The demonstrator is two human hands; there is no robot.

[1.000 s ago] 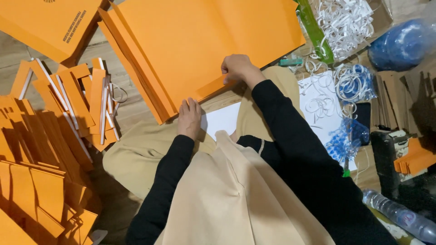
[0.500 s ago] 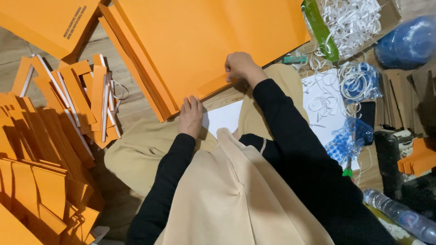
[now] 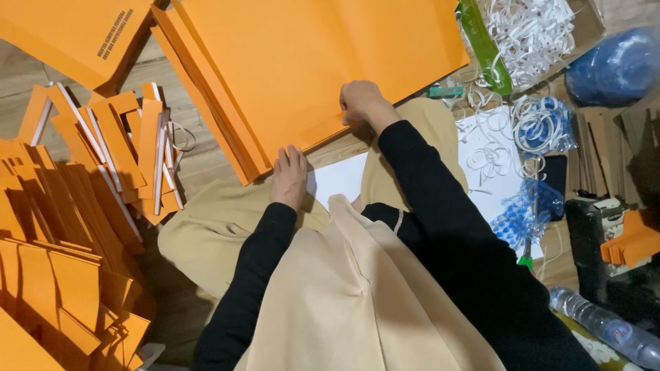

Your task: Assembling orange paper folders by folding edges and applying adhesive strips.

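Wooden floor runs under everything, and the person sits on it with work spread all round. A stack of large orange paper sheets [image 3: 302,62] lies flat ahead of the knees. The right hand [image 3: 363,103] is closed in a pinch on a folded flap at the stack's near edge, while the left hand [image 3: 289,175] rests open and flat, fingers on the near corner of the stack, with a white sheet [image 3: 337,180] just beside it. Judging by the heap of folded orange pieces [image 3: 82,206] on the left, too many to count, much folding seems done; the stack shows at least four layered edges, so more appears left. To the right lie loose white paper strips [image 3: 529,31], one green packet [image 3: 485,45], one blue plastic bag [image 3: 615,65] and one plastic water bottle [image 3: 605,326].
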